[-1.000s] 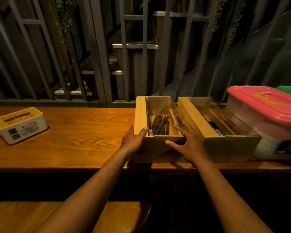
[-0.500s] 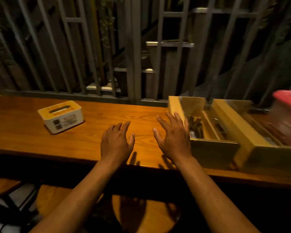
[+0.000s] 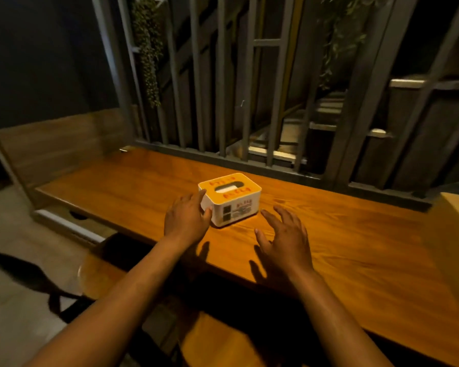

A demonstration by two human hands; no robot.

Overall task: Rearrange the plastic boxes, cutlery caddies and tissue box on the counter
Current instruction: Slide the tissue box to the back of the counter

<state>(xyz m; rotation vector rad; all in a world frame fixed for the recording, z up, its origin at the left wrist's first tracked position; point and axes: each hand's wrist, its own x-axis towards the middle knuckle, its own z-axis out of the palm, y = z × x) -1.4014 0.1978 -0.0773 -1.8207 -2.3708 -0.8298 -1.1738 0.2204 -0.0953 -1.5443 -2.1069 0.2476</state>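
On the bench, mid-frame: tissue box [image 3: 229, 198], standing flat, near the far edge
Tissue box make: rounded white plastic body, orange top with an oval slot
Writing: orange lettering on top, printed label on the front, both too blurred to read
Left hand [image 3: 187, 219]: fingers spread, touching the box's left corner
Right hand [image 3: 282, 239]: fingers splayed, hovering just right of the box, apart from it
Bench [image 3: 342, 234]: glossy orange-brown wood with visible grain
Behind: grey metal bars [image 3: 223, 75]
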